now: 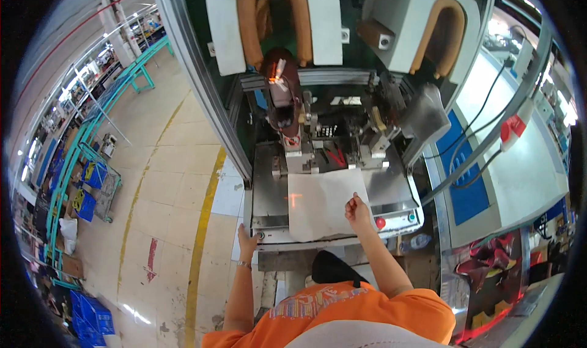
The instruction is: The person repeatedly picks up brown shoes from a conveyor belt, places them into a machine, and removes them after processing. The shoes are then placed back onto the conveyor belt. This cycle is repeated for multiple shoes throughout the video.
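Observation:
My left hand [247,243] rests at the front left corner of the machine [269,210], fingers stretched, next to a small button [261,235]. Over the right part of a white sheet [318,204] on the machine's table is my right hand [358,212]. Its fingers are curled in, and whether something small is inside cannot be made out. Beyond the sheet, a dark brown boot [282,94] stands on the left station with orange-red light marks on it. A bare grey form [428,113] tilts out at the right station.
Two white housings with brown padded arches [299,21] hang above. A red button [380,223] and a green button [412,218] sit on the front panel. Red-handled pliers [335,157] lie behind the sheet. Dark red shoes [489,259] stand on a rack at right.

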`<state>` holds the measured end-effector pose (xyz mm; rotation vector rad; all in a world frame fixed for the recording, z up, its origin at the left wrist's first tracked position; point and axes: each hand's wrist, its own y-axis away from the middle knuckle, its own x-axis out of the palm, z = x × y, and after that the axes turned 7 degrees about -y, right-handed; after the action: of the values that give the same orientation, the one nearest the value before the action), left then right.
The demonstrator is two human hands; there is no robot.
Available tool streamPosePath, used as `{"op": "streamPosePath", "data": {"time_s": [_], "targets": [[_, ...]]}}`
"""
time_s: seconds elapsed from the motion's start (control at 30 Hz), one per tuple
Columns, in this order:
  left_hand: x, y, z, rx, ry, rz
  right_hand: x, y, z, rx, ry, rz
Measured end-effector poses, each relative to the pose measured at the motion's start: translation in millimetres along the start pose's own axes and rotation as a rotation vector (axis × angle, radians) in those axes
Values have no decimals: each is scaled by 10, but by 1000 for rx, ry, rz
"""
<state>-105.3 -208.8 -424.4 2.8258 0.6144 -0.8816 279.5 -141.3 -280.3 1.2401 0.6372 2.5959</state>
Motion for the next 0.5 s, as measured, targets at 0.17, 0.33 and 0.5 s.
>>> {"op": "streamPosePath", "data": {"time_s": [0.17, 0.33, 0.5], "targets": [[37, 7, -289, -92, -47, 42, -233, 311, -9, -52, 2, -132], [-144, 184, -446, -59, -76, -13, -286, 480, -55, -57, 10, -21], [-38, 190, -505, 15, -103, -68, -172, 765, 290, -190, -85, 14]]}}
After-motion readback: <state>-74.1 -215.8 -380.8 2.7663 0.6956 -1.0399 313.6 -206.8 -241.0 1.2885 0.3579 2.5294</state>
